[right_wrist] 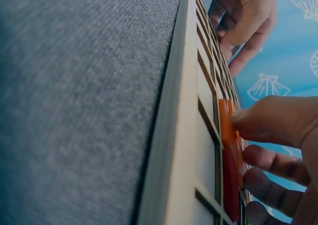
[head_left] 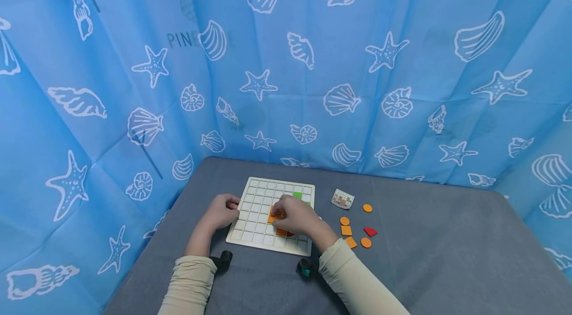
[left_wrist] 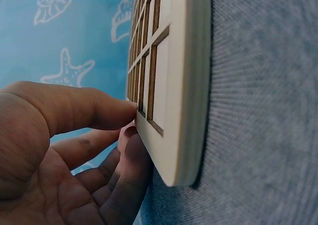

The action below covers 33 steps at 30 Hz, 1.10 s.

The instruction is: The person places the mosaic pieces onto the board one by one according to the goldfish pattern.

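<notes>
A pale wooden grid board [head_left: 252, 215] lies on the grey cloth. My left hand [head_left: 221, 211] is at its left edge; in the left wrist view the thumb touches the rim with fingers bent against the side, gripping it. Over the board's right half is my right hand [head_left: 295, 214]. In the right wrist view its thumb tip rests at an orange tile [right_wrist: 227, 123] in the grid, the other fingers spread loosely close beside. A red piece [right_wrist: 230, 185] adjoins that tile. A green tile [head_left: 297, 195] is near the far right corner. The right hand hides some cells.
Right of the board lie a small pattern card [head_left: 342, 198], several loose orange pieces, including a round one [head_left: 367, 208] and a square [head_left: 346, 230], and a red wedge [head_left: 370, 231]. A blue shell-print curtain [head_left: 304, 101] stands behind the grey table [head_left: 447, 250].
</notes>
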Available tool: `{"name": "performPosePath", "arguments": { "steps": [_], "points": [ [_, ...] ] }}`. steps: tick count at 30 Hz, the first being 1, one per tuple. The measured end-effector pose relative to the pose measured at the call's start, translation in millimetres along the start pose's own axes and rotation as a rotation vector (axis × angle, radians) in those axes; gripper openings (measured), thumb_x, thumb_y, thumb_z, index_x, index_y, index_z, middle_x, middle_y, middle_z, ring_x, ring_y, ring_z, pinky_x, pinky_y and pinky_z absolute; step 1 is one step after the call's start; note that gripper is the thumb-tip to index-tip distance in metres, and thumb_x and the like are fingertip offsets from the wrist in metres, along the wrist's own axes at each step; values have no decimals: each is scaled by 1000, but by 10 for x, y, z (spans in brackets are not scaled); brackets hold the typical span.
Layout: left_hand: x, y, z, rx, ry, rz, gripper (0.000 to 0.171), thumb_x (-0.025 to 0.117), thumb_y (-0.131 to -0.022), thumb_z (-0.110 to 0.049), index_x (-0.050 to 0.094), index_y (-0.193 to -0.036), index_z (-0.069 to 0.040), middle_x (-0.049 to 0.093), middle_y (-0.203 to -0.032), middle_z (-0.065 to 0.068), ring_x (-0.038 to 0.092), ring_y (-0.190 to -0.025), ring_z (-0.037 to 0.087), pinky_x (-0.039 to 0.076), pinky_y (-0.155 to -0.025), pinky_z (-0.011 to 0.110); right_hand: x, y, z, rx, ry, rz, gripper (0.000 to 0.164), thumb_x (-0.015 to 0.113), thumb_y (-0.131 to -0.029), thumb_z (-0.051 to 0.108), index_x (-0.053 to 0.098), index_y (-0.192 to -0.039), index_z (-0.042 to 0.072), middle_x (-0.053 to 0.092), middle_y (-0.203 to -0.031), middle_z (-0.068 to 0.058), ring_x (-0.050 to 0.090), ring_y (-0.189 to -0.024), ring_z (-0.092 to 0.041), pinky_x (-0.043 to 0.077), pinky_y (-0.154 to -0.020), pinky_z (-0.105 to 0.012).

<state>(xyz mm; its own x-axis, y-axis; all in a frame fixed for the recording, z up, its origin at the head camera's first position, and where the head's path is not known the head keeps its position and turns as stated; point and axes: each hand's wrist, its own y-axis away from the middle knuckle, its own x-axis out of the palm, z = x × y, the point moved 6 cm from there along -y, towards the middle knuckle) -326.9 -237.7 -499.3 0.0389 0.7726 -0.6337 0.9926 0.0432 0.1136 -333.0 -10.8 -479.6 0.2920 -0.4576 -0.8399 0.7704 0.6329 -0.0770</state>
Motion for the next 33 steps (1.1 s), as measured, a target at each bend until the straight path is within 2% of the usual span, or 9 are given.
{"name": "performPosePath", "arguments": {
  "steps": [18, 27, 32, 33],
  "points": [
    [7, 14, 23, -16, -8, -4, 38, 61, -92, -3, 69, -128, 4, 66, -107, 15, 61, -92, 25, 51, -77, 39, -8, 89, 6, 4, -15, 0, 13, 78, -95, 20, 82, -106, 15, 65, -101, 0, 53, -80, -10, 48, -71, -30],
    [-1, 10, 7, -5, -9, -2, 38, 61, -92, -4, 69, -128, 4, 67, -108, 15, 61, -92, 25, 51, -77, 38, -253, 372, -78, 8, -61, -37, 13, 75, -98, 19, 81, -107, 12, 67, -106, -4, 59, -81, -11, 52, -72, -31],
    [-7, 6, 5, 6, -6, 11, 39, 61, -92, -3, 68, -129, 5, 65, -107, 15, 59, -91, 25, 49, -76, 39, -427, 608, -251, 47, -58, -80, 16, 76, -97, 19, 80, -110, 10, 68, -105, -6, 57, -77, -11, 52, -70, -33],
    [-7, 5, 9, 6, -3, 14, 39, 61, -92, -3, 67, -130, 5, 65, -107, 15, 59, -91, 25, 49, -76, 39, -458, 659, -297, 56, -49, -88, 16, 76, -97, 19, 80, -109, 10, 68, -104, -6, 57, -77, -10, 53, -75, -37]
  ]
}}
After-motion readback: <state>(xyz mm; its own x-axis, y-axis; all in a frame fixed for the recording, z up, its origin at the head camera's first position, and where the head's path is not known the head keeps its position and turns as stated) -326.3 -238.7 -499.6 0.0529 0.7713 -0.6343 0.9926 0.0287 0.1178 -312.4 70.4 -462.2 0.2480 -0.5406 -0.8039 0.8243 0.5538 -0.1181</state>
